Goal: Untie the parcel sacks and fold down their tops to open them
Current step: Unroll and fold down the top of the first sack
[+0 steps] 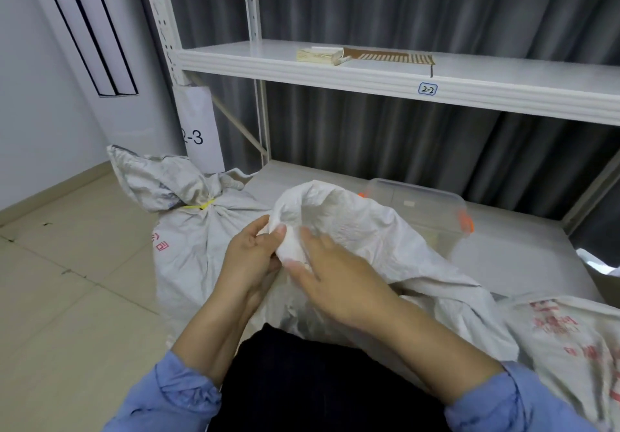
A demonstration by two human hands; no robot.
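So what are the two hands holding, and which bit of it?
Both hands grip the crumpled white woven sack at its bunched top edge: the left hand pinches the rim, the right hand grasps the cloth beside it.

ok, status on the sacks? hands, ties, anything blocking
Left hand and right hand both gripping the middle sack's rim, mouth open. Left sack tied with yellow tie. Nothing in the way.

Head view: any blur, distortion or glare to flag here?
Head view: wide-angle bending bows the shelf and upright; the right hand is slightly motion-blurred, the left hand sharper; red print on the right sack is smeared; lighting soft and even, no glare.
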